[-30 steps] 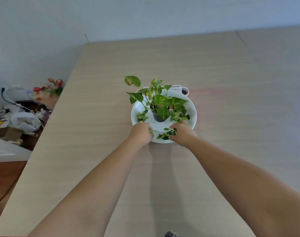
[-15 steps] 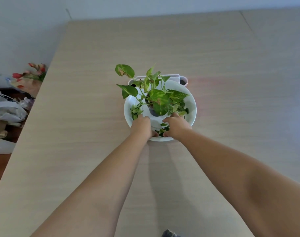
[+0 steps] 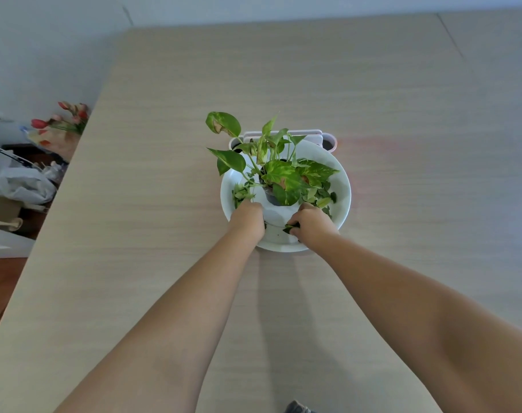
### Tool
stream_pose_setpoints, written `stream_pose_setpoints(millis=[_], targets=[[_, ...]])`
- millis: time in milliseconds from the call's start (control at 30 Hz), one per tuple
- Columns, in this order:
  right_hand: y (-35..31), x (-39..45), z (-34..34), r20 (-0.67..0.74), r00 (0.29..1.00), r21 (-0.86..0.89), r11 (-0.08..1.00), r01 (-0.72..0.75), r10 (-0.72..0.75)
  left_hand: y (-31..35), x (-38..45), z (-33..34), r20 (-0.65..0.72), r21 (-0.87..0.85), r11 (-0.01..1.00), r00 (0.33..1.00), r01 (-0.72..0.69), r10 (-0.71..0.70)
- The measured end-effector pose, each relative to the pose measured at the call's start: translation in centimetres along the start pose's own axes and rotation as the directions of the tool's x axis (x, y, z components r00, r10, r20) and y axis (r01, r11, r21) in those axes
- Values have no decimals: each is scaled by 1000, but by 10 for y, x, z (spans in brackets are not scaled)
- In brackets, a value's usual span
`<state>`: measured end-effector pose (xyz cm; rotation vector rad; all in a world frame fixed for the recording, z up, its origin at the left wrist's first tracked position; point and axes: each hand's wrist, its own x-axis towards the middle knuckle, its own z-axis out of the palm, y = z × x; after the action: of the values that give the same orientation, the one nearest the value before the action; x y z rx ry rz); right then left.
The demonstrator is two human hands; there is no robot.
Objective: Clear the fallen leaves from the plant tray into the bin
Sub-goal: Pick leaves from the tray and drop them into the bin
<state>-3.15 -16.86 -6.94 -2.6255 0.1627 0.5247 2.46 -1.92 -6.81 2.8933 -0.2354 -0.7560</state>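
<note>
Leaves lie loose in the white tray on the table, in clumps left and right of the potted plant at its middle. The right hand is curled at the tray's near edge, pinching dark leaves. The left hand is curled over the left clump; its grip cannot be told. A white bin stands just behind the tray.

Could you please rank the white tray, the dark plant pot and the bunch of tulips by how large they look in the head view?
1. White tray, plainly the largest.
2. Bunch of tulips, though it lies off the table at another depth, so its true size is unsure.
3. Dark plant pot, smallest, and partly hidden by leaves.
</note>
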Motion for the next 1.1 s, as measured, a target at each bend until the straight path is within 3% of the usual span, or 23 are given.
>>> stream_pose_setpoints(millis=[167,267,367,533,700,833,933,1100], targets=[[1,4,0,-3,1000,-47,999,17,-17,0,5,-10,122,-121,987,988,109,-94],[1,4,2,-18,999,-56,998,31,-32,1,-2,-8,20,-84,996,999,38,-36],[3,1,0,-88,996,65,998,13,-7,-5,-9,-1,-113,-81,994,992,-67,58],[10,-8,-12,-183,971,352,932,-84,156,-7,-21,0,-106,-382,921,994,-77,39],[16,-29,-22,-194,911,685,715,-140,363,1,-47,6,-178,-692,714,984,-110,-21],[25,-46,-19,-105,861,918,381,-108,498,17,-63,14,-80,-881,471,995,-41,-64],[36,-67,-16,-35,830,991,124,-41,557,35,-78,21,-19,-956,293,1000,-12,-20],[59,-109,-11,9,795,987,-132,89,606,81,-101,33,55,-989,145,981,28,185]])
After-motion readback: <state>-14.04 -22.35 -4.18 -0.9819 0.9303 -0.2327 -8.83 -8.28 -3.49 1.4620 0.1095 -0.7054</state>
